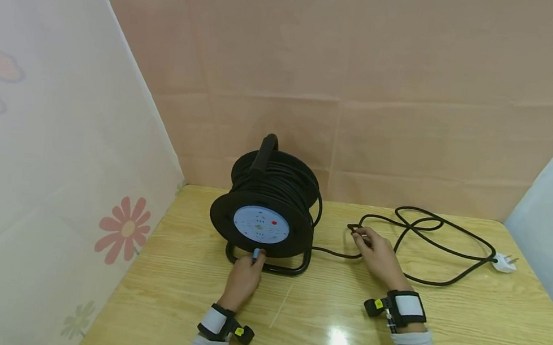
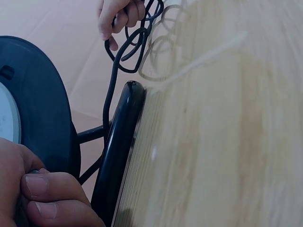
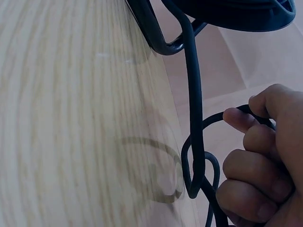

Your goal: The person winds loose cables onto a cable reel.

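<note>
Curling round what looks like a blue knob (image 1: 256, 253) on the reel (image 1: 261, 225), the left hand (image 1: 242, 279) is likely gaining leverage, while the right hand (image 1: 382, 259) is pinching the black cable (image 1: 334, 253), presumably controlling slack; the frame (image 1: 283, 270) is supporting the reel on the table (image 1: 310, 330).

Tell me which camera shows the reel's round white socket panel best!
The head view: it shows the whole socket panel, red spot included. The left wrist view catches only a slice at the picture's left edge; the right wrist view shows none, just part of the black reel.
</note>
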Demonstrator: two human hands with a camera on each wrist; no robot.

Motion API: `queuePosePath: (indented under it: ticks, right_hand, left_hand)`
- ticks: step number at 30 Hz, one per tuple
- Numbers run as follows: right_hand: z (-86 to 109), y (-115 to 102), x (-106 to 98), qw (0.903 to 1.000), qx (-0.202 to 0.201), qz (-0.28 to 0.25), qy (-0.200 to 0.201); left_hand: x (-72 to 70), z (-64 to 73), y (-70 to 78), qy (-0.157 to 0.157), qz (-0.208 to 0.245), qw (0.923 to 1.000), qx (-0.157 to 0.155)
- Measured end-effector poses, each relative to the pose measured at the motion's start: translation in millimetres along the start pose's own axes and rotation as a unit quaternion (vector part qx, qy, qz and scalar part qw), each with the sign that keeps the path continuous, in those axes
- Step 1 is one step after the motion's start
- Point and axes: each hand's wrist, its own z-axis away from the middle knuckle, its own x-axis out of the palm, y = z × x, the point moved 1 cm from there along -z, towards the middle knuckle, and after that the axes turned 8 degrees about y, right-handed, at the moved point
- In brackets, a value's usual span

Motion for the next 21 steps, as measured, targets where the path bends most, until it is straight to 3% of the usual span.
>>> queuePosePath:
  ticks: [13,21]
  right_hand:
    - [-0.3,-0.6,-5.8,0.9999,0.003,0.012,-0.003]
    - [-0.3,-0.5,-7.5,0.9982,0.031,0.021,0.047]
  left_hand:
    - [-6.4,-3.9,-4.7,0.016,-0.006,0.9999,-0.004]
    - [-8.7,-5.2,-9.2,0.021,0.002,0.9997,-0.012]
